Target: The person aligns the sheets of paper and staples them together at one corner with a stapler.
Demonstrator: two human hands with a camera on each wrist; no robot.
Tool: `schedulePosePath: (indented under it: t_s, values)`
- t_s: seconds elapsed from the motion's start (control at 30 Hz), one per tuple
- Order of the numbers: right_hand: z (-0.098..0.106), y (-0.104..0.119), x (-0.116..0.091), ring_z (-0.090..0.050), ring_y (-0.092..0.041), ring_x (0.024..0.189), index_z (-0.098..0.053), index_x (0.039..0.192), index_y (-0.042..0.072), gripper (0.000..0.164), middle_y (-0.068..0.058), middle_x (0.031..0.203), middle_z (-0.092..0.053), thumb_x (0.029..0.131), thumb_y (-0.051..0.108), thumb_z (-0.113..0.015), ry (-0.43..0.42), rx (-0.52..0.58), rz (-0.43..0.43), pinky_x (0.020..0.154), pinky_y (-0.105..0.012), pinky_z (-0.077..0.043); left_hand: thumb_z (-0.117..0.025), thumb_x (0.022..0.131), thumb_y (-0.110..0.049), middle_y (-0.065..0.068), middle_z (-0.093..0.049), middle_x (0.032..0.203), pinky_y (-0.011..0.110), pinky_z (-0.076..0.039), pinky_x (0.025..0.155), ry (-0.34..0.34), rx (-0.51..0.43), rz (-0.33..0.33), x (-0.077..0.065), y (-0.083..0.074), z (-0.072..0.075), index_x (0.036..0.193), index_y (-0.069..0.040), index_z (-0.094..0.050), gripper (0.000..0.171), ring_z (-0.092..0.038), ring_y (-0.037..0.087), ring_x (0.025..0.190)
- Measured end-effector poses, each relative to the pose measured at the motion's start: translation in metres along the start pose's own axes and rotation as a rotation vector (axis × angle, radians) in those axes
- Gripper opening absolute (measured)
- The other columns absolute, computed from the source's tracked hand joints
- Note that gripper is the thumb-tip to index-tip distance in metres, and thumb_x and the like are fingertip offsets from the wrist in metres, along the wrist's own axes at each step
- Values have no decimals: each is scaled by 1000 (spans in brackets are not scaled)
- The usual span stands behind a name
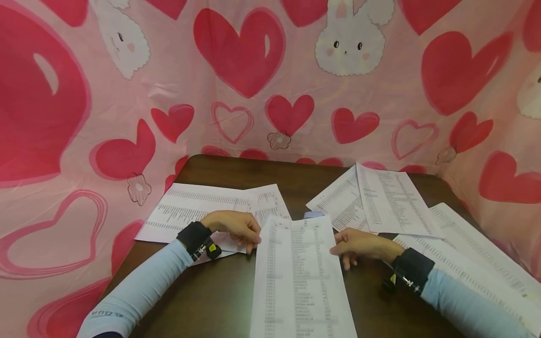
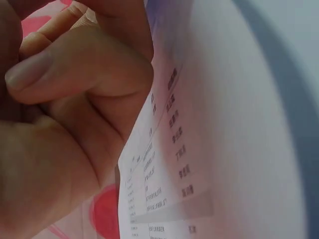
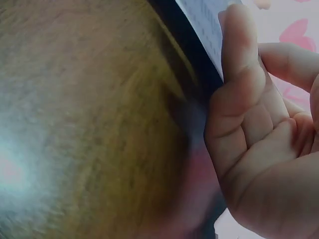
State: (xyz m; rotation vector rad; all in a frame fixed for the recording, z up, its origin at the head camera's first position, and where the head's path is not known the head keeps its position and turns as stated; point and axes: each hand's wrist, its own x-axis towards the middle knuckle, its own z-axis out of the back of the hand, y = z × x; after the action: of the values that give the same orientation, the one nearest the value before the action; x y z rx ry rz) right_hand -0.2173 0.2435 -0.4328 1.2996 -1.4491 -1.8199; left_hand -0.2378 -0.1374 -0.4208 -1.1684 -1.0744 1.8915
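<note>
Printed sheet [image 1: 302, 277]: likely light, limp, creasable; best held by side edges.
Left hand [image 1: 234, 226], right hand [image 1: 364, 244]: each pinches one edge.

The long white printed sheet [image 1: 306, 286] in the near middle is smooth, matt paper, as are the white printed sheets [image 1: 203, 199] at far left. The dark brown, round-cornered table [image 1: 220, 293] has a smooth, faintly glossy wood finish. The light-blue tubular sleeves [image 1: 145, 281] are matt cloth; the pink heart-patterned backdrop [image 1: 313, 82] is creased, perhaps thin cloth or plastic.
</note>
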Motion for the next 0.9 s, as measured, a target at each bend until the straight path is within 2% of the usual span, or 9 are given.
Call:
schedulePosePath:
  t_s: [0.1,0.3,0.5,0.7,0.9]
  values:
    - [-3,-3,0,-63,-25,58,-55,111,-3,25,-24,100,-60,90,8,-48,-7,-48,-1,42,-21,-40,-56,86,-23,16,-65,74,24,-22,34,7,31,15,0,-1,-3,84,-2,-67,24,-47,21,46]
    - [-3,-6,-2,-63,-27,59,-57,110,-1,25,-22,101,-60,89,10,-51,-29,-76,-11,40,-20,-38,-56,86,-25,14,-65,74,24,-23,35,19,76,25,3,-1,-5,84,-5,-68,23,-47,24,46]
    - [-2,-7,-3,-63,-27,59,-59,105,-2,24,-21,99,-61,87,13,-55,-51,-96,-37,40,-20,-38,-57,86,-22,15,-65,74,22,-27,37,23,57,35,5,-3,-9,85,-4,-68,22,-48,23,47]
    - [-3,-7,-4,-63,-29,58,-60,105,-1,24,-20,98,-62,86,13,-56,-61,-116,-37,39,-20,-37,-57,86,-23,15,-65,74,23,-25,37,39,58,38,6,-4,-9,85,-4,-68,22,-46,22,46]
    - [-4,-5,-4,-63,-28,57,-60,106,0,24,-20,95,-63,86,12,-55,-64,-136,-31,37,-19,-35,-58,85,-26,15,-65,74,23,-26,36,16,66,50,4,-5,-10,87,-7,-70,23,-47,24,46]
